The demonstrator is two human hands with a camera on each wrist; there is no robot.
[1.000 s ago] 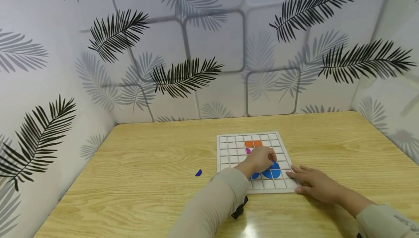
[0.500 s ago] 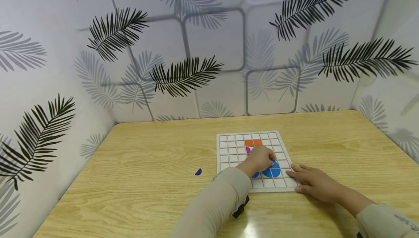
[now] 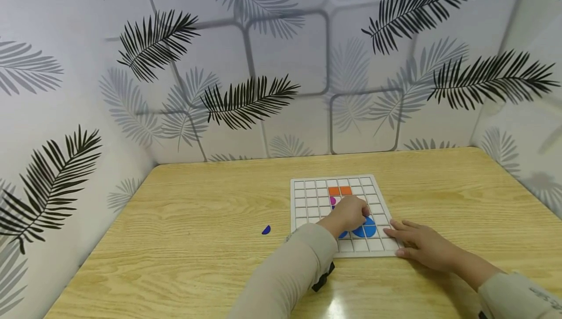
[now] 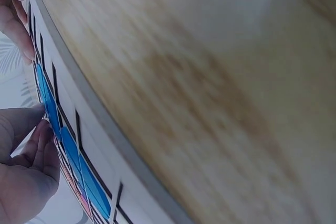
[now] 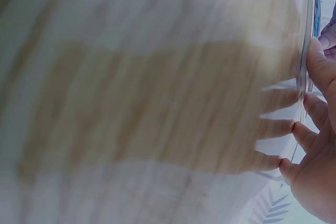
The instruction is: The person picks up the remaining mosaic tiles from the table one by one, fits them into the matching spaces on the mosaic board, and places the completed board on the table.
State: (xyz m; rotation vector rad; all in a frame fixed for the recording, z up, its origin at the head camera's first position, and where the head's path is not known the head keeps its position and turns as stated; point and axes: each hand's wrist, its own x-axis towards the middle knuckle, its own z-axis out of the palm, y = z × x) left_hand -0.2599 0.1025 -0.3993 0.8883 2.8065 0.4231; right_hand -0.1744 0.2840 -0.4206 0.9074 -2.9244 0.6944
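Observation:
A white grid board (image 3: 361, 246) lies flat on the table. My left hand (image 3: 348, 212) reaches over its middle, fingers curled, thumb and fingertips pinching at the edge of a blue curved piece (image 4: 47, 95). Other blue pieces (image 3: 369, 231) form rounded shapes near the board's front. Two orange squares (image 3: 340, 190) and a magenta piece (image 3: 332, 201) sit farther back, partly covered by that hand. My right hand (image 3: 423, 246) rests at the board's right edge with fingers extended; in the right wrist view its thumb and fingertips (image 5: 304, 98) touch the rim.
A dark blue half-round piece (image 3: 266, 230) lies on the wooden table (image 3: 197, 211), left of the board. A wall (image 3: 290, 124) with a leaf pattern stands behind the table. A black object (image 3: 323, 277) shows under the left sleeve.
Both hands stay almost still. The left hand shifts very slightly over the blue pieces, and a little dark blue now shows below the magenta piece.

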